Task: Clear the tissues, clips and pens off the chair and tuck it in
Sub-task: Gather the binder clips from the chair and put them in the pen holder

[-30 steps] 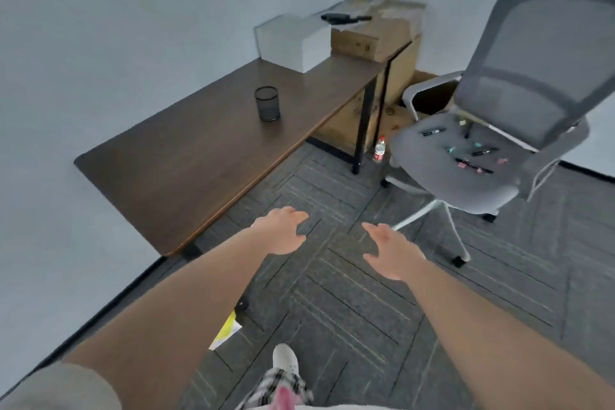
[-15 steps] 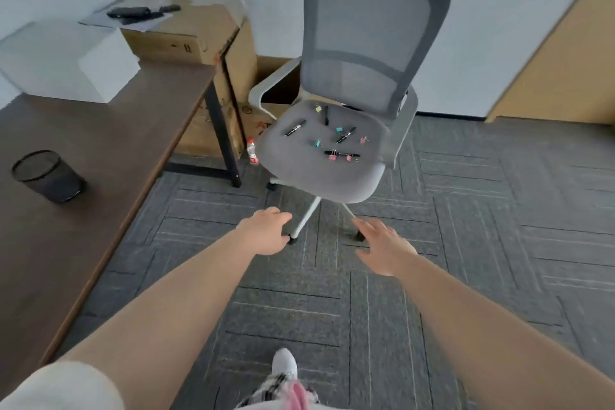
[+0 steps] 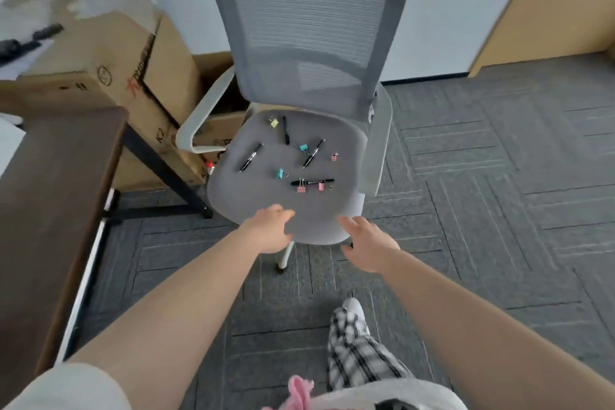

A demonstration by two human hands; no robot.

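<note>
We stand in front of the grey office chair (image 3: 286, 210) and look down at its seat. Both of our hands are stretched out over the front edge of the seat, and both are empty. The left hand (image 3: 269, 231) is relaxed, with the fingers loosely curved and holding nothing; the right hand (image 3: 367, 245) is flat and spread, also holding nothing. We cannot tell whether they touch the seat or only hover just above it.

On the seat lie four black pens and several small binder clips. One pen (image 3: 251, 157) lies diagonally on the left side, a second pen (image 3: 285, 129) lies nearly straight near the backrest, a third pen (image 3: 313, 153) lies diagonally in the middle, and a fourth pen (image 3: 312, 181) lies across the seat, nearest to our hands. A yellow clip (image 3: 274, 122) is just beside the second pen, a teal clip (image 3: 303, 147) is beside the third pen, another teal clip (image 3: 280, 173) sits in the middle, and a pink clip (image 3: 334, 157) lies toward the right side. Two more pink clips (image 3: 301, 188) are touching the fourth pen — one at each part of it.

The chair stands on grey carpet (image 3: 482, 210), apart from the dark wooden desk (image 3: 43, 193) on our left. Behind the desk — cardboard boxes (image 3: 109, 53).
</note>
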